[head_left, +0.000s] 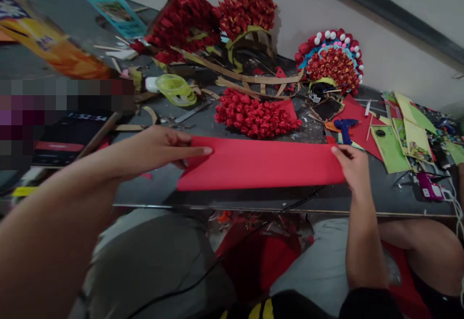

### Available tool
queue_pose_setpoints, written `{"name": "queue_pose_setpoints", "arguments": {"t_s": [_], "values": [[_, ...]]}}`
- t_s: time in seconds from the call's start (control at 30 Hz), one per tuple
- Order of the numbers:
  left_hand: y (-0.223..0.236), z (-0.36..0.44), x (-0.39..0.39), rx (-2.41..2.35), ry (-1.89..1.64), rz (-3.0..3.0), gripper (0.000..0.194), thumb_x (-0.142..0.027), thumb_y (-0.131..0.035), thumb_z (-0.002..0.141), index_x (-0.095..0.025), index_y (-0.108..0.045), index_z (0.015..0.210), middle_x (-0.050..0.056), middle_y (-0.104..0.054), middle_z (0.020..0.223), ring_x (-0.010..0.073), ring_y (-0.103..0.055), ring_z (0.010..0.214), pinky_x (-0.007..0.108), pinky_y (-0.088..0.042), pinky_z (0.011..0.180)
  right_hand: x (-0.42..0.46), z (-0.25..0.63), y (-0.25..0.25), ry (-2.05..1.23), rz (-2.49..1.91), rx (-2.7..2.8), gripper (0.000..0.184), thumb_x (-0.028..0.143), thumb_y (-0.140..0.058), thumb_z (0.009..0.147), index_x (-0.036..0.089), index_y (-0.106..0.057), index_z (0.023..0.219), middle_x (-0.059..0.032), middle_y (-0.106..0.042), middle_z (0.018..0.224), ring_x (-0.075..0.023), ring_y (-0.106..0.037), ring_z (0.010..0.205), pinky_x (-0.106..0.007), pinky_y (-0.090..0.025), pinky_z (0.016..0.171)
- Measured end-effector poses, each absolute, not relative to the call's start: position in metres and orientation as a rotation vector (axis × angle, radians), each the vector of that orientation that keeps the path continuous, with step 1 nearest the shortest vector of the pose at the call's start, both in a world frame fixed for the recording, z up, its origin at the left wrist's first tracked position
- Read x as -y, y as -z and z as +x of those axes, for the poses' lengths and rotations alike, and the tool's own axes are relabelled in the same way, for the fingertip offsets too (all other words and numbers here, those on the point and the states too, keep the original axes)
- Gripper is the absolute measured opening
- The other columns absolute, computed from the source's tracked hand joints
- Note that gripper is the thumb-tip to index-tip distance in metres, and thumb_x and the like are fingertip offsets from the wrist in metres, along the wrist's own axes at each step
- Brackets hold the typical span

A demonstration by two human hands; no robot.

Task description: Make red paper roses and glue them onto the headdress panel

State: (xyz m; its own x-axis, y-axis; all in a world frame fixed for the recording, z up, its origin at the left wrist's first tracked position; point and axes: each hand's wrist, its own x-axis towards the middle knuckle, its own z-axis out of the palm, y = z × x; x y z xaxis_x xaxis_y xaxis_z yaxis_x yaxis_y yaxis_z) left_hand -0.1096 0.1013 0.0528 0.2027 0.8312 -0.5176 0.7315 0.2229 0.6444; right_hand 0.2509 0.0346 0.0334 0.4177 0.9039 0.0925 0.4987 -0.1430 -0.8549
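A long red sheet [268, 164], which looks like paper or thin foam, stretches between my two hands above the front of the dark table. At its left end my left hand [170, 147] pinches it, thumb on top and fingers beneath. My right hand [351, 162] grips the upper right corner, thumb in front. Just behind the sheet lies a piece covered with red paper flowers [255, 113]. A blue glue gun [346, 128] rests beyond my right hand.
Flower-covered headpieces [248, 9] lean by the wall, with a rounder white-beaded one [331, 60] to their right. A yellow-green cup [176, 90] lies on its side. Green card pieces [391, 147] and a purple power strip [429, 186] are at right. A black cable [217, 261] crosses my lap.
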Motion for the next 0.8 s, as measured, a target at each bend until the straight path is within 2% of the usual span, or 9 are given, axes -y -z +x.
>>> {"name": "queue_pose_setpoints", "arguments": {"t_s": [0.17, 0.27, 0.33, 0.4, 0.5, 0.57, 0.63, 0.7, 0.8], "values": [[-0.030, -0.144, -0.113, -1.616, 0.173, 1.777, 0.035, -0.048, -0.051, 0.073, -0.017, -0.060, 0.059, -0.003, -0.055, 0.050, 0.0133, -0.050, 0.055, 0.019, -0.036, 0.055, -0.054, 0.212, -0.023, -0.571, -1.882, 1.666, 0.017, 0.029, -0.057, 0.076, 0.018, -0.070, 0.077, -0.0033, -0.070, 0.072, -0.0158, -0.061, 0.066, -0.026, -0.044, 0.065], [-0.029, -0.140, -0.120, -1.729, 0.470, 2.142, 0.039, -0.043, -0.043, 0.080, -0.016, -0.061, 0.059, 0.003, -0.061, 0.056, 0.0172, -0.054, 0.058, 0.022, -0.033, 0.054, -0.069, 0.201, -0.016, -0.505, -1.981, 1.800, 0.015, 0.027, -0.057, 0.078, 0.020, -0.070, 0.078, -0.0040, -0.072, 0.078, -0.0178, -0.063, 0.072, -0.027, -0.043, 0.067], [-0.036, -0.129, -0.121, -1.808, 0.614, 2.226, 0.046, -0.045, -0.035, 0.084, -0.014, -0.068, 0.077, 0.011, -0.069, 0.076, 0.0237, -0.060, 0.066, 0.025, -0.035, 0.055, -0.077, 0.197, -0.013, -0.459, -2.042, 1.852, 0.015, 0.027, -0.056, 0.078, 0.022, -0.070, 0.078, -0.0041, -0.072, 0.082, -0.0191, -0.064, 0.076, -0.028, -0.042, 0.067], [-0.045, -0.115, -0.117, -1.859, 0.673, 2.261, 0.052, -0.046, -0.029, 0.088, -0.012, -0.068, 0.094, 0.018, -0.069, 0.094, 0.0304, -0.064, 0.077, 0.030, -0.040, 0.058, -0.082, 0.195, -0.011, -0.420, -2.074, 1.899, 0.015, 0.025, -0.055, 0.079, 0.022, -0.070, 0.079, -0.0048, -0.072, 0.087, -0.0196, -0.064, 0.079, -0.028, -0.042, 0.068], [-0.052, -0.098, -0.104, -1.895, 0.733, 2.281, 0.052, -0.040, -0.027, 0.091, -0.004, -0.064, 0.099, 0.024, -0.066, 0.099, 0.0364, -0.064, 0.087, 0.035, -0.045, 0.062, -0.084, 0.195, -0.008, -0.388, -2.100, 1.951, 0.015, 0.025, -0.055, 0.079, 0.021, -0.069, 0.077, -0.0059, -0.071, 0.089, -0.0195, -0.063, 0.078, -0.028, -0.042, 0.069], [-0.051, -0.091, -0.095, -1.912, 0.688, 2.353, 0.047, -0.032, -0.026, 0.093, -0.003, -0.059, 0.109, 0.024, -0.065, 0.103, 0.0346, -0.063, 0.091, 0.036, -0.046, 0.066, -0.084, 0.195, -0.006, -0.391, -2.108, 1.956, 0.014, 0.026, -0.056, 0.079, 0.021, -0.069, 0.075, -0.0057, -0.070, 0.088, -0.0189, -0.062, 0.077, -0.028, -0.041, 0.068], [-0.046, -0.089, -0.089, -1.891, 0.518, 2.584, 0.043, -0.021, -0.023, 0.094, -0.006, -0.049, 0.126, 0.022, -0.058, 0.119, 0.0315, -0.059, 0.102, 0.039, -0.045, 0.078, -0.085, 0.196, -0.003, -0.400, -2.111, 1.944, 0.013, 0.026, -0.057, 0.078, 0.022, -0.069, 0.074, -0.0049, -0.070, 0.086, -0.0182, -0.061, 0.075, -0.027, -0.041, 0.066], [-0.038, -0.092, -0.089, -1.689, 0.402, 2.827, 0.047, -0.010, -0.021, 0.092, -0.011, -0.044, 0.133, 0.018, -0.050, 0.132, 0.0282, -0.053, 0.111, 0.040, -0.040, 0.091, -0.085, 0.197, -0.001, -0.410, -2.106, 1.931, 0.012, 0.026, -0.058, 0.078, 0.022, -0.068, 0.074, -0.0045, -0.070, 0.085, -0.0178, -0.061, 0.075, -0.027, -0.040, 0.066], [-0.027, -0.100, -0.095, -1.274, 0.454, 2.872, 0.055, -0.001, -0.017, 0.089, -0.016, -0.046, 0.133, 0.012, -0.049, 0.135, 0.0238, -0.052, 0.113, 0.032, -0.041, 0.086, -0.086, 0.198, 0.000, -0.426, -2.097, 1.919, 0.013, 0.027, -0.058, 0.078, 0.021, -0.068, 0.074, -0.0047, -0.070, 0.085, -0.0184, -0.061, 0.076, -0.027, -0.040, 0.065]]}}
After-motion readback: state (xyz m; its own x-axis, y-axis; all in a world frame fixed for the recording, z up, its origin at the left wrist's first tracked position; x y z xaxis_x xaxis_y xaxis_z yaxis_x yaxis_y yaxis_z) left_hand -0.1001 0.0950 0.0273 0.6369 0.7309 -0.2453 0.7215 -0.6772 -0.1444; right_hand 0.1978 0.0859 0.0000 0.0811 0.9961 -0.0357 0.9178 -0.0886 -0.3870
